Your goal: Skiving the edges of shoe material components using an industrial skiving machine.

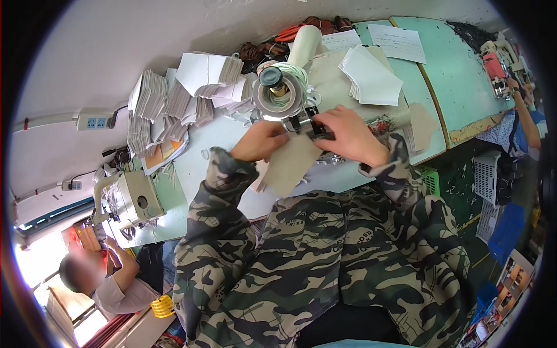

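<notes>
On my end the left hand is pinching the tan sheet near the front edge of the worktop; can't tell if my right hand, at the sewing machine, grips anything. White stacks crowd back-left.

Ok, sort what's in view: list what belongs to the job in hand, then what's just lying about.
Seem part of the job:
tan piece between left hand and right hand
cream machine
stacked white pieces, probably

Apparently just lying about:
sheet with writing
green basket
white crate
</notes>
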The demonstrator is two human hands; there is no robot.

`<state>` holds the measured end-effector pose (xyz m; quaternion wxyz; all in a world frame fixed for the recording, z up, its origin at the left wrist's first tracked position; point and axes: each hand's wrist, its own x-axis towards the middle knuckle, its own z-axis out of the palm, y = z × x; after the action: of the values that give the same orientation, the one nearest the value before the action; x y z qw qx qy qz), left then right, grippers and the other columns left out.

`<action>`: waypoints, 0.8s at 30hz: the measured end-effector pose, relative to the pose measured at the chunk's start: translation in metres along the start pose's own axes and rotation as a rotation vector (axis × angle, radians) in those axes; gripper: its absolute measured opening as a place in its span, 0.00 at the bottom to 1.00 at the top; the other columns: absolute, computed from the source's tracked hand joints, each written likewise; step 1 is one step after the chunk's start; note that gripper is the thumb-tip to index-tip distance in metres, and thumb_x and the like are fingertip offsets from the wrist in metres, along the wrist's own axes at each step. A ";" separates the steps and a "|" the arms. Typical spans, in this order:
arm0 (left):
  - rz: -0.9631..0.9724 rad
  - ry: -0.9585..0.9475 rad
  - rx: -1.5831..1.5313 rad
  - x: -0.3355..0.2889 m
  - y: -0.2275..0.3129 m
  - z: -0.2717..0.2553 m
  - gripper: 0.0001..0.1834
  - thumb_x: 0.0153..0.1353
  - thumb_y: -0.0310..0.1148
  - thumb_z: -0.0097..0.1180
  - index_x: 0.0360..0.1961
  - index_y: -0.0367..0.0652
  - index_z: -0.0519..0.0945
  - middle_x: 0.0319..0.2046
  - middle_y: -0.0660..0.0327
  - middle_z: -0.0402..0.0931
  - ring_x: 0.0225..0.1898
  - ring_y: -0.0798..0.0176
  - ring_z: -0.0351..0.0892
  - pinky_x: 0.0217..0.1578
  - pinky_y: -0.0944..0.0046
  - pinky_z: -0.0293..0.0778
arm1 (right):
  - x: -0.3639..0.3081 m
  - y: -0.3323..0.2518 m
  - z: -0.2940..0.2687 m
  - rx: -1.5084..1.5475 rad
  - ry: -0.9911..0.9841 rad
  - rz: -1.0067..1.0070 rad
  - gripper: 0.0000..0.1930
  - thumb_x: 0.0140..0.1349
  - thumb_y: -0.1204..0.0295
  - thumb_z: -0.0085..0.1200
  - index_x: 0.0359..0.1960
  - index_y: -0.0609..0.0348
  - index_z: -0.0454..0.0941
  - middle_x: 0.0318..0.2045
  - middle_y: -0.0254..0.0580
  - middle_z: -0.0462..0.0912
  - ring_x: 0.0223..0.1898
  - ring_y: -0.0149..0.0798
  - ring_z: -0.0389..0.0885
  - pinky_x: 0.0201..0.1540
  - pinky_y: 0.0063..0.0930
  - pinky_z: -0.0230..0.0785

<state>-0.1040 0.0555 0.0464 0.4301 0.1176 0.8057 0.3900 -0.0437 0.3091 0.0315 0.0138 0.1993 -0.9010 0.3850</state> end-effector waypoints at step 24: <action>-0.041 -0.235 -0.076 0.015 -0.028 -0.039 0.11 0.63 0.32 0.57 0.34 0.33 0.84 0.28 0.67 0.79 0.32 0.75 0.73 0.37 0.70 0.70 | -0.010 -0.007 0.007 0.381 -0.196 0.258 0.12 0.58 0.68 0.62 0.37 0.65 0.82 0.26 0.45 0.86 0.25 0.39 0.84 0.31 0.30 0.74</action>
<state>-0.1400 0.0239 0.0294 0.5335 0.1294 0.7367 0.3949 -0.0305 0.3035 0.0298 -0.1606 0.1181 -0.8273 0.5252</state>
